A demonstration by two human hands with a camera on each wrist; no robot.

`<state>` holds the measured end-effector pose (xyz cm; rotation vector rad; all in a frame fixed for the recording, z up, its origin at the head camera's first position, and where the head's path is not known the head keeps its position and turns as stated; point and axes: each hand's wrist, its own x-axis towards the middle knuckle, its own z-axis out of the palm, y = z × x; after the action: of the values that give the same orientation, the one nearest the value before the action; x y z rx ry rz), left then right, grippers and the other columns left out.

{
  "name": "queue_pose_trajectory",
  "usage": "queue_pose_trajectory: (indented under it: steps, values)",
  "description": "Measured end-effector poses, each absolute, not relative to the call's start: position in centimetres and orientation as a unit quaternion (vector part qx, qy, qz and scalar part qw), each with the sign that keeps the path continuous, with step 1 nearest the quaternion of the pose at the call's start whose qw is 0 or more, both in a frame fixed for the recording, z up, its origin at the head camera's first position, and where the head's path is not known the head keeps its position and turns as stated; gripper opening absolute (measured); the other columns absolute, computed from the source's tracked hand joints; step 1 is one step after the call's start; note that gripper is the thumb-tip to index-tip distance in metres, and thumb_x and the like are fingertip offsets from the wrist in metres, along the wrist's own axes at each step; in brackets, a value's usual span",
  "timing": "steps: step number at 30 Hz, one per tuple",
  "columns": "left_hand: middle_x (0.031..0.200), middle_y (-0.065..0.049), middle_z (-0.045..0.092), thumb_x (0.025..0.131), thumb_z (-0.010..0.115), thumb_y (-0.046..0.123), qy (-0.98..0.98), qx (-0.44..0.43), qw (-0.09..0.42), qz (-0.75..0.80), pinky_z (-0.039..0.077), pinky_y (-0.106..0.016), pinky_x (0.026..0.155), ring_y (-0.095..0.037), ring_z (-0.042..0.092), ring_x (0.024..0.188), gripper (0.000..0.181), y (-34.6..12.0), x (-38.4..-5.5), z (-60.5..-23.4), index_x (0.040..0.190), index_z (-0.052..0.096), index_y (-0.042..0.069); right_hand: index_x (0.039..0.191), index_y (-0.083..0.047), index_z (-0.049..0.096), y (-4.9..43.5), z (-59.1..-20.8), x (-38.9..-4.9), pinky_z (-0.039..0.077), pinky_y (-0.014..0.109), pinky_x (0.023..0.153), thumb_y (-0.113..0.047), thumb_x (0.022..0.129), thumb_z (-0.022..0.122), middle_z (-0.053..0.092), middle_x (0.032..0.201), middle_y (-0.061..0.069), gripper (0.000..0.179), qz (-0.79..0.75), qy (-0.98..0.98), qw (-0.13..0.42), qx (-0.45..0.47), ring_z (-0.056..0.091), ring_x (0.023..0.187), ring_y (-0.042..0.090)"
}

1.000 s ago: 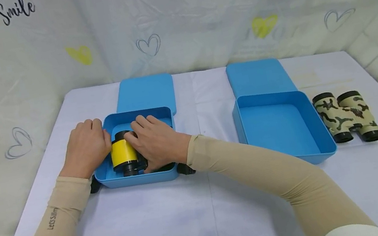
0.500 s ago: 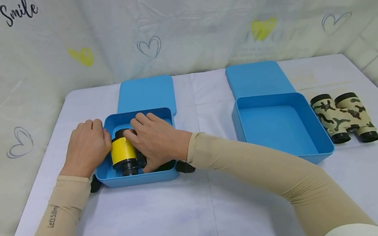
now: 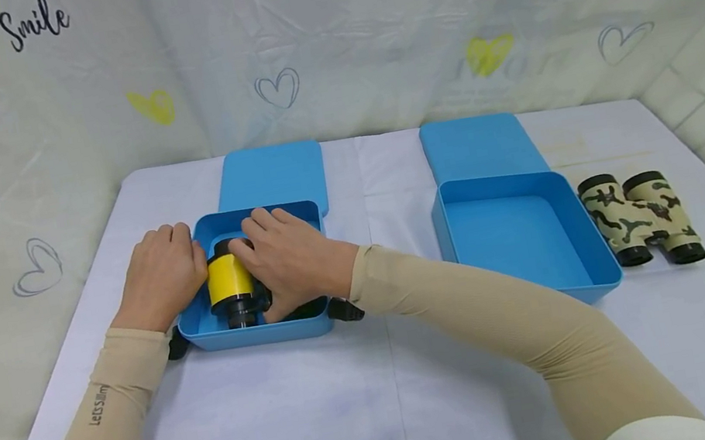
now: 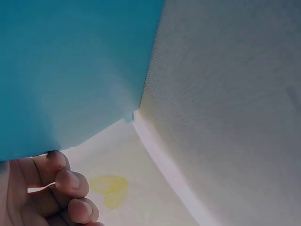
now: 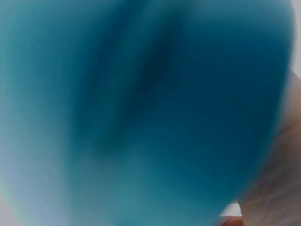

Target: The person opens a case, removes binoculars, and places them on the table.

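A pair of yellow-and-black binoculars (image 3: 228, 277) lies inside the left blue box (image 3: 260, 335), eyepieces toward the near wall. My right hand (image 3: 292, 262) reaches over the box from the right and grips the binoculars, covering most of their right half. At the box's left rim, my left hand (image 3: 157, 278) holds the wall with its fingers curled over. From below, the left wrist view shows those curled fingertips (image 4: 73, 183) against the blue box wall (image 4: 80, 75). Only blurred blue box wall (image 5: 188, 117) and an edge of the right hand fill the right wrist view.
A second blue box (image 3: 513, 231) stands open to the right. Behind each box lies a flat blue lid, the left lid (image 3: 274, 175) and the right lid (image 3: 480, 142). Camouflage binoculars (image 3: 643, 220) rest at the far right on the white tablecloth (image 3: 275, 422).
My right hand and the yellow binoculars have shifted very slightly toward the back of the box. The left hand keeps its hold on the rim. The head view tilted a little.
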<state>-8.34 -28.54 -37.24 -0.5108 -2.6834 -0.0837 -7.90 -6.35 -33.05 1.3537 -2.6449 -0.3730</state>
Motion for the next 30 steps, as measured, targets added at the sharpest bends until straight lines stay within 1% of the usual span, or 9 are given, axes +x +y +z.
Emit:
queue_pose_trajectory:
  steps: [5, 11, 22, 30]
  values:
    - [0.064, -0.014, 0.042, 0.098, 0.053, 0.006, -0.962, -0.182, 0.202, -0.031, 0.036, -0.034, 0.051, -0.027, 0.041, 0.055, 0.022, -28.6, -8.3, -37.3, 0.08, 0.052, -0.007, 0.135, -0.015, 0.052, -6.4, -32.9, -8.4, 0.049, 0.034, 0.092, -0.086, 0.071, 0.065, 0.06, 0.116, 0.006, 0.097, -0.096, -0.89, 0.045, 0.444, 0.051, 0.11, 0.024]
    - [0.064, -0.014, 0.042, 0.099, 0.053, 0.006, -0.961, -0.187, 0.202, -0.029, 0.036, -0.034, 0.051, -0.028, 0.041, 0.055, 0.022, -28.6, -8.4, -37.3, 0.081, 0.053, -0.007, 0.136, -0.015, 0.051, -6.3, -32.7, -8.9, 0.048, 0.033, 0.09, -0.082, 0.074, 0.065, 0.058, 0.113, 0.005, 0.092, -0.073, -0.9, 0.017, 0.429, 0.049, 0.107, 0.023]
    - [0.066, -0.015, 0.043, 0.1, 0.051, 0.007, -0.966, -0.18, 0.184, -0.031, 0.037, -0.035, 0.052, -0.028, 0.042, 0.057, 0.023, -28.5, -8.4, -37.1, 0.082, 0.053, -0.008, 0.131, -0.013, 0.053, -6.3, -32.2, -9.0, 0.047, 0.032, 0.087, -0.079, 0.076, 0.064, 0.058, 0.107, 0.005, 0.087, -0.064, -0.899, 0.017, 0.432, 0.049, 0.103, 0.023]
    - [0.066, -0.015, 0.044, 0.1, 0.051, 0.007, -0.967, -0.176, 0.18, -0.031, 0.039, -0.035, 0.052, -0.028, 0.043, 0.057, 0.023, -28.5, -8.3, -37.1, 0.083, 0.054, -0.008, 0.13, -0.012, 0.053, -6.3, -32.1, -8.7, 0.047, 0.031, 0.085, -0.08, 0.075, 0.065, 0.057, 0.104, 0.005, 0.088, -0.07, -0.899, 0.015, 0.432, 0.048, 0.1, 0.023]
